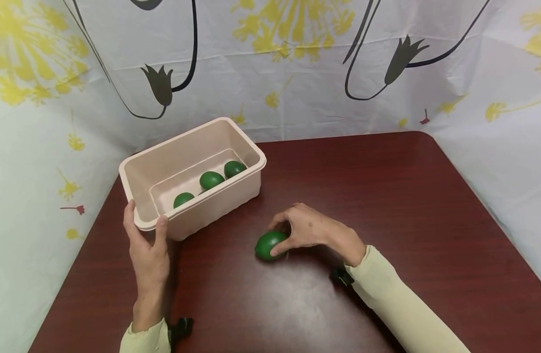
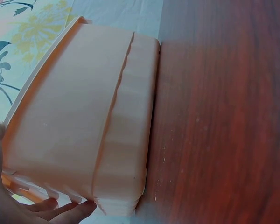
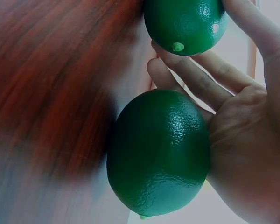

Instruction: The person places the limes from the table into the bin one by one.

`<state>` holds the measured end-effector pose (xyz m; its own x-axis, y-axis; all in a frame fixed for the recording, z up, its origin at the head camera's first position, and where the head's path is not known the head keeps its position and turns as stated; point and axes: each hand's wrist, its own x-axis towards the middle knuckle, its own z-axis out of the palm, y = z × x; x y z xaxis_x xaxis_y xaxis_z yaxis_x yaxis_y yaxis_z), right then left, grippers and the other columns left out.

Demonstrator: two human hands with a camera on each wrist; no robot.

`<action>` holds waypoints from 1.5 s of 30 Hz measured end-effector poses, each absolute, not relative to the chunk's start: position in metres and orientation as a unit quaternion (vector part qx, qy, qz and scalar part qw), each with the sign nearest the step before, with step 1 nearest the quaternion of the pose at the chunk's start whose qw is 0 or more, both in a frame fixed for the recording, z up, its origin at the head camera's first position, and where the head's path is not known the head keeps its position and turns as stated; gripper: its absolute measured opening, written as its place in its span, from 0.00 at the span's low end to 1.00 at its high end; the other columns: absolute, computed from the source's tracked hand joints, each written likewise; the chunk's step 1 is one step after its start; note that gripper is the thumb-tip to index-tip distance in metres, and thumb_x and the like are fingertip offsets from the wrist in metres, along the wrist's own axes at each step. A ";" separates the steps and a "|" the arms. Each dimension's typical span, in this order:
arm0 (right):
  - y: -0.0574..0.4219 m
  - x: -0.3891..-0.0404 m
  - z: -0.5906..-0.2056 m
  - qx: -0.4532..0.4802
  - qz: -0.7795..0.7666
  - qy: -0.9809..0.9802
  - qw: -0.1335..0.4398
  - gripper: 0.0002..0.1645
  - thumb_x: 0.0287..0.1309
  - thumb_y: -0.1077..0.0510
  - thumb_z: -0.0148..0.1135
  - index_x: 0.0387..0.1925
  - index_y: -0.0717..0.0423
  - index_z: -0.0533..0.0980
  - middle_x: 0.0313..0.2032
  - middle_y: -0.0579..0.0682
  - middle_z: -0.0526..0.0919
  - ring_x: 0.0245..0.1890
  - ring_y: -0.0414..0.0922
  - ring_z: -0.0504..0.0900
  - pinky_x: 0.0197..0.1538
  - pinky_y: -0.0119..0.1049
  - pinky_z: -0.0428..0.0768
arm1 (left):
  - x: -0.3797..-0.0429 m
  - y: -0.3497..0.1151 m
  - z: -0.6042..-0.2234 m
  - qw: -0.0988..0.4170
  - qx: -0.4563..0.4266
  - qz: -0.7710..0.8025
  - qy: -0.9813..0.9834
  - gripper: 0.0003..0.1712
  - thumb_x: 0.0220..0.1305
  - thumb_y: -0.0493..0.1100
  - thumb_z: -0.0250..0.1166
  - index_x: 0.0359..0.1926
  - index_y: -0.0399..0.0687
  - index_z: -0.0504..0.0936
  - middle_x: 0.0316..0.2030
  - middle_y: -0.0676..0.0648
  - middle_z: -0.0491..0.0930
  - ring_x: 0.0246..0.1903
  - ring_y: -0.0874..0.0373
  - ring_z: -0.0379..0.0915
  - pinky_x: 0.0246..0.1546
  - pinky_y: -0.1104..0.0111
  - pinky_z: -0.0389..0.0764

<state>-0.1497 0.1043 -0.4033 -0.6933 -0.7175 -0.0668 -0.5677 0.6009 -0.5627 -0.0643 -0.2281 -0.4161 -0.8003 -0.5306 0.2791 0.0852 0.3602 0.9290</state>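
My left hand (image 1: pixel 150 260) grips the near left corner of a beige plastic bin (image 1: pixel 217 208), thumb at the rim and fingers along the end wall. In the left wrist view, the fingertips (image 2: pixel 84 210) touch the bin's end (image 2: pixel 70 112). Inside the bin lie several green limes (image 1: pixel 211 180), partly hidden by its front wall. Right of the bin, my right hand (image 1: pixel 307 226) pinches a lime (image 1: pixel 267 246) between thumb and fingers at the tabletop. The right wrist view shows that lime (image 3: pixel 184 23) and a second lime (image 3: pixel 158 154) beside the palm, hidden by the hand from the head view.
A dark red wooden table (image 1: pixel 385 196) with a rounded far corner bears everything. Behind and beside it hangs a white sheet (image 1: pixel 305 108) with yellow and grey flower prints. Black straps (image 1: pixel 342 277) sit at both wrists.
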 end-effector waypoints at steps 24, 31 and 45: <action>0.105 -0.160 -0.412 -0.340 -0.339 0.875 0.059 0.25 0.47 0.38 0.82 0.47 0.40 0.87 0.40 0.34 0.90 0.40 0.35 0.85 0.61 0.46 0.80 | -0.065 -0.228 -0.417 0.283 0.128 -0.552 -0.774 0.43 0.73 0.47 0.65 0.81 0.72 0.55 0.78 0.54 0.62 0.72 0.58 0.62 0.67 0.70 0.66; 0.103 -0.160 -0.410 -0.305 -0.379 0.873 0.029 0.26 0.47 0.40 0.83 0.47 0.42 0.87 0.38 0.38 0.89 0.37 0.38 0.85 0.46 0.45 0.86 | -0.065 -0.229 -0.418 0.282 0.131 -0.551 -0.774 0.43 0.73 0.47 0.65 0.81 0.73 0.54 0.78 0.54 0.62 0.72 0.59 0.61 0.68 0.69 0.65; 0.100 -0.163 -0.406 -0.288 -0.420 0.858 -0.063 0.30 0.48 0.43 0.83 0.52 0.46 0.85 0.42 0.40 0.89 0.42 0.38 0.84 0.47 0.46 0.85 | -0.064 -0.229 -0.417 0.285 0.134 -0.545 -0.777 0.43 0.72 0.49 0.65 0.80 0.73 0.55 0.78 0.52 0.62 0.74 0.54 0.60 0.72 0.65 0.61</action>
<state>-0.1626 0.0998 -0.4062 -0.8267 -0.4410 0.3493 -0.5464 0.4816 -0.6852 -0.0642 -0.2294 -0.4173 -0.8011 -0.5193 0.2977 0.1029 0.3704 0.9231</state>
